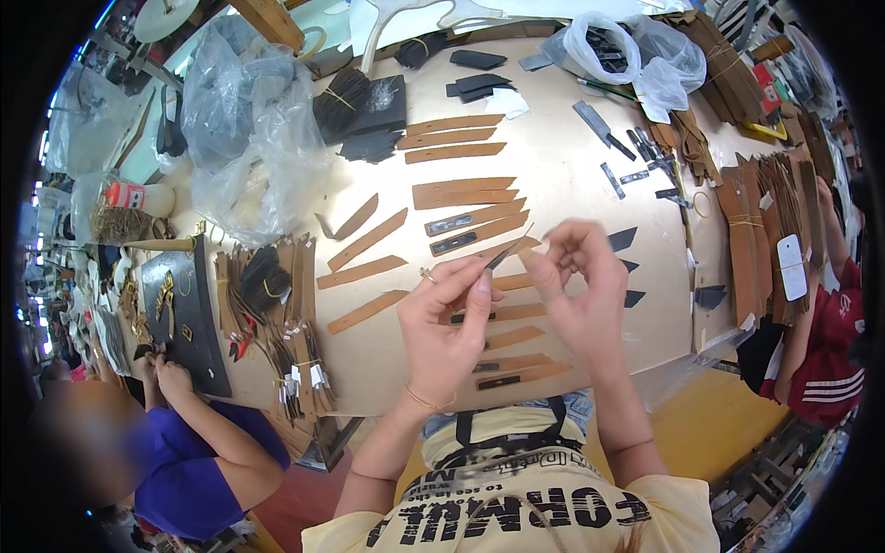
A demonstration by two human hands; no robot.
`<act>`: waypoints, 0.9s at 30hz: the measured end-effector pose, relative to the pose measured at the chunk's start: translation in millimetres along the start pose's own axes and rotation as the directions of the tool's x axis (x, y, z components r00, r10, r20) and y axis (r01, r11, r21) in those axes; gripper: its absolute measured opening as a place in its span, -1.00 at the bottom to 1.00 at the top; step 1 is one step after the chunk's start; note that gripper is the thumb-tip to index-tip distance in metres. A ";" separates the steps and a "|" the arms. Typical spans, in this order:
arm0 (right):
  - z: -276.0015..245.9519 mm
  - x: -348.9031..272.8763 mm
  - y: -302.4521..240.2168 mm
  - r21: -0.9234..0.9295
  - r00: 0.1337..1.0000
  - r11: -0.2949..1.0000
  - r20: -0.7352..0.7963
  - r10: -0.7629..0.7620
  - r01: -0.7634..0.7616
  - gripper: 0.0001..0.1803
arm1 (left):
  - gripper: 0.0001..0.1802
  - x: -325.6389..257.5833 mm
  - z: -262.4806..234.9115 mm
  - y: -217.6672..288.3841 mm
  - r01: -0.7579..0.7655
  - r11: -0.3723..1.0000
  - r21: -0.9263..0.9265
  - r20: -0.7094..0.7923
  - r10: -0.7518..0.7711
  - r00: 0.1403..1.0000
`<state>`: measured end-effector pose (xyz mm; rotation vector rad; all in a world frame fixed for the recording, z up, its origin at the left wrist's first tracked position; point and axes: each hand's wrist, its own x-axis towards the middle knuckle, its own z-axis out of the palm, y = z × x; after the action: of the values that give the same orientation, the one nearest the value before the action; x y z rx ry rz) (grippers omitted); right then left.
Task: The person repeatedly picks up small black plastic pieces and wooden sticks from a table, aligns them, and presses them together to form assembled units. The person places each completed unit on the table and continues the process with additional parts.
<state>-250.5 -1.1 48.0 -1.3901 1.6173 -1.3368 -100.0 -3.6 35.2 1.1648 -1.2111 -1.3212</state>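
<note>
My left hand [450, 318] pinches a small dark strip [498, 260] between thumb and fingers, its narrow end pointing up and to the right. Just to the right, my right hand [587, 286] is raised with its fingers curled and thumb close to the index finger. Slight blur hides what, if anything, its fingertips hold. Under and around both hands lie brown leather strips [466, 192] with angled ends, set out in rows. Some of them bear a dark strip [454, 241] on top. Dark angled pieces [623, 239] show beside my right hand.
Loose dark strips [634, 176] lie at the right, near bundled brown strips [745, 240]. Clear plastic bags [249, 120] and black pieces [477, 60] sit farther back. Tied bundles [295, 323] lie at left. A person in purple [198, 470] works at left; another in red [830, 341] at right.
</note>
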 end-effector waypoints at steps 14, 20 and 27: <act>-21.2 -24.0 -14.1 -0.492 0.893 0.746 0.281 -0.353 0.450 -0.83 | -0.74 -12.3 9.9 13.5 -0.276 0.883 0.380 0.155 0.234 0.960; -22.9 -24.0 -11.4 -0.479 0.907 0.774 0.289 -0.307 0.415 -0.85 | -0.75 -8.8 11.7 11.3 -0.303 0.859 0.412 0.161 0.258 0.952; -23.3 -23.2 -10.6 -0.460 0.909 0.792 0.302 -0.286 0.402 -0.86 | -0.76 -5.7 9.3 11.1 -0.300 0.844 0.445 0.198 0.233 0.952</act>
<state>-262.2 28.6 61.4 -2.1662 1.6912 -0.9084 -108.3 2.4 47.0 1.1907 -1.7978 -0.9280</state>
